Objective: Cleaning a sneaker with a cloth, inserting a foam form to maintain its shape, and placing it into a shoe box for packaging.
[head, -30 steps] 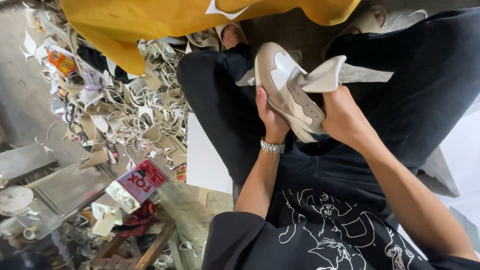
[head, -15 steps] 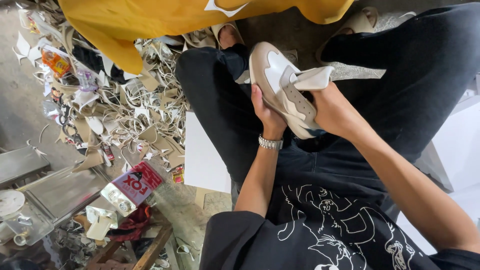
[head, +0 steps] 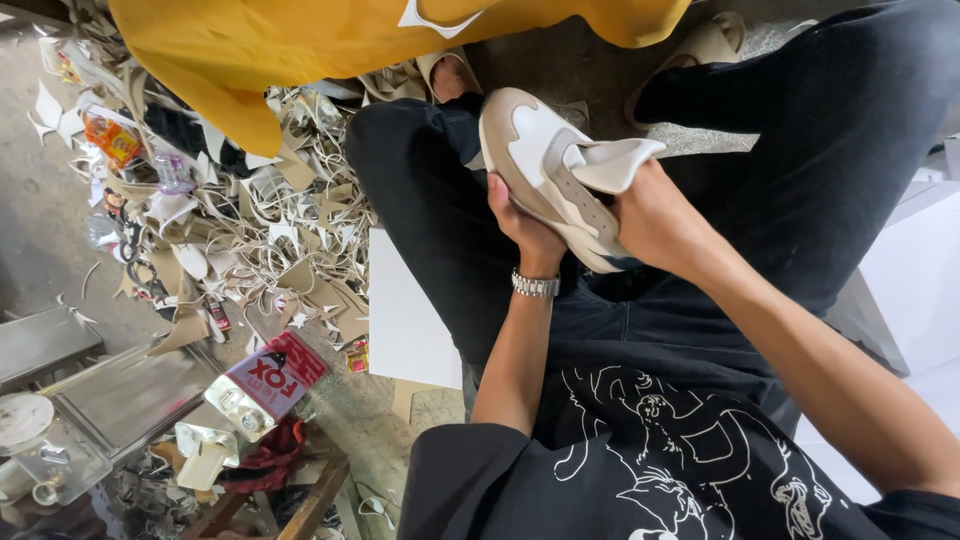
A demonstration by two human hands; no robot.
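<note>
The fingers [head: 500,195] of the left hand [head: 525,225] are curling up along the near side of a beige and white sneaker [head: 545,175], pressed close together against its sole edge, while the palm is cupping the shoe from beneath. The right hand [head: 655,215] is closing over the heel end; its fingers are hidden behind the shoe, so how far they are spread cannot be told, though the hand is clearly gripping the shoe there. A loose white flap of upper material [head: 615,160] is sticking out just above the right hand, touching it.

The sneaker is being held up over the person's lap, toe pointing away, between the two dark trouser legs [head: 420,190]. It looks light and fairly stiff in the sole but soft and bendable in the upper, so the sole edge and heel are probably the firm places to hold, and the thin flap would likely crease if pinched hard.

A metal wristwatch [head: 535,285] is sitting on the left wrist. Further out, a white board [head: 405,320] is lying beside the left leg, a heap of beige and white offcuts [head: 260,230] is covering the floor, and a yellow cloth [head: 300,40] is hanging above it.
</note>
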